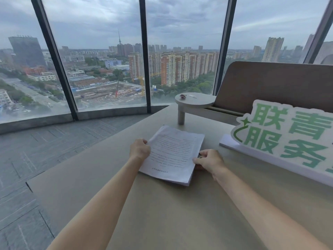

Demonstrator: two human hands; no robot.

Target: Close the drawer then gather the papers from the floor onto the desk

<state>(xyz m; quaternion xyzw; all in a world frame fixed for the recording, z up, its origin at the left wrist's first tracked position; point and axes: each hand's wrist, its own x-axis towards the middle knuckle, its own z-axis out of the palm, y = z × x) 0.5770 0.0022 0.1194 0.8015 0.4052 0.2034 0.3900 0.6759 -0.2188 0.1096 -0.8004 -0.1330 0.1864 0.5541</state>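
On the desk (pixel 162 204), a little beyond the middle of its beige top, lies the stack of papers (pixel 173 152), printed side up and turned slightly askew, with its far corner pointing toward the windows. Both bare arms reach forward to it. The left hand (pixel 139 148) sits at the stack's left edge, its fingers curled closed around that edge near the upper half of the sheets. The right hand (pixel 210 160) is at the stack's right edge, lower down, thumb lying on the top sheet and the other fingers tucked at the side of the pile, so that it pinches the papers there. The stack rests flat on the desk between the two hands, with each hand touching an opposite side.

Beyond the papers, a small round shelf (pixel 195 101) stands on a short post, and two small items lie on it, too small to identify. To the right of the stack, apart from it, stands a white sign (pixel 288 134) with large green characters. Behind the sign rises a brown padded panel (pixel 273 85). Grey carpet tiles (pixel 36 159) cover the floor left of the desk.
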